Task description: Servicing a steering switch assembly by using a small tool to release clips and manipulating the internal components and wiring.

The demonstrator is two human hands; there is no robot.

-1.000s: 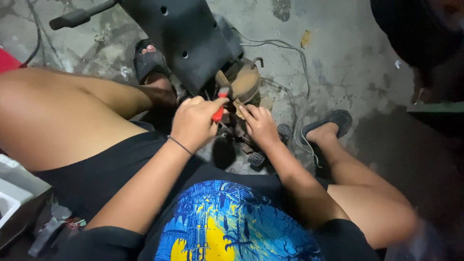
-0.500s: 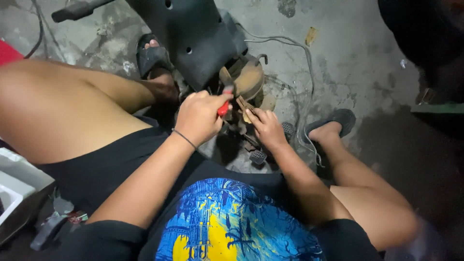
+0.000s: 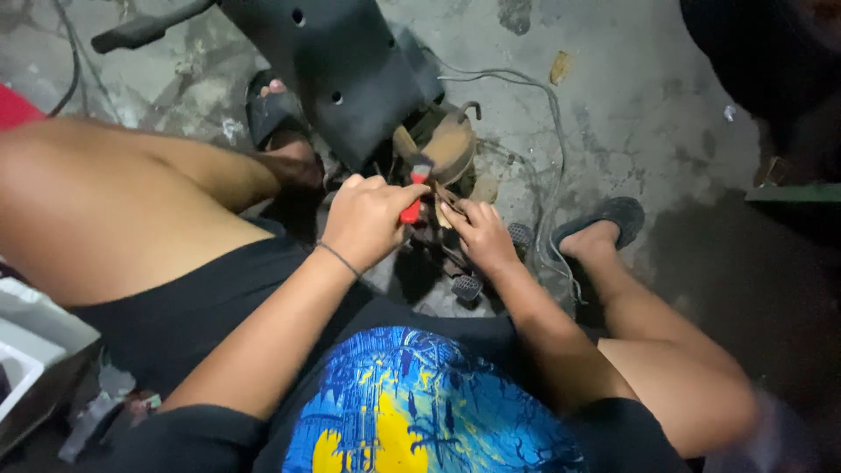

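The left hand is gripping a red-handled tool, fingers wrapped round it; the right hand is pinching a rusty, probably stiff and heavy metal part just beyond, between the knees, best steadied by its rim.

We're down on a stained, cracked concrete floor, dimly lit, with loose grey cables trailing across it, a dry leaf, and a green ledge at right.

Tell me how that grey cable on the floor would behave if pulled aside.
The grey cable lies in loose curves on the concrete floor, so it is probably floppy and light. Its near end runs under the brown part, so it may snag.
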